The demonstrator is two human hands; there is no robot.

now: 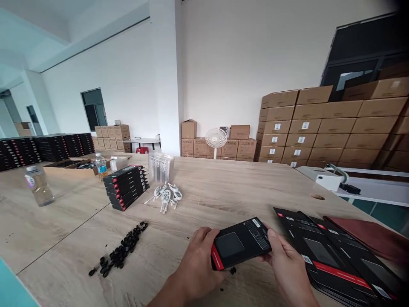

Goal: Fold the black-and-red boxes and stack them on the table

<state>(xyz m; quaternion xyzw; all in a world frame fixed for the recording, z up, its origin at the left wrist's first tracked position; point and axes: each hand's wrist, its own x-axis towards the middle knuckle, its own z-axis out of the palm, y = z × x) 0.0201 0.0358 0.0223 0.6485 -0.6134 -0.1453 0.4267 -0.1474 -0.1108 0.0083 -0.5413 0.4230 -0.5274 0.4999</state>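
Both my hands hold one small black box with a red edge [240, 244] just above the wooden table [223, 192]. My left hand [198, 261] grips its left end, and my right hand [284, 260] grips its right end with the thumb on top. A tiny black part [233, 270] lies on the table under the box. To the right lies a fanned pile of flat black packaging sheets [332, 256]. A heap of small black parts [119, 249] sits to the left of my hands.
Farther back are a stack of finished black boxes [126, 186], coiled white cables [166, 196], clear plastic trays [161, 167], two water bottles [38, 185] and an open cardboard tray [68, 167]. Cardboard cartons [329, 128] and a white fan [216, 140] line the wall.
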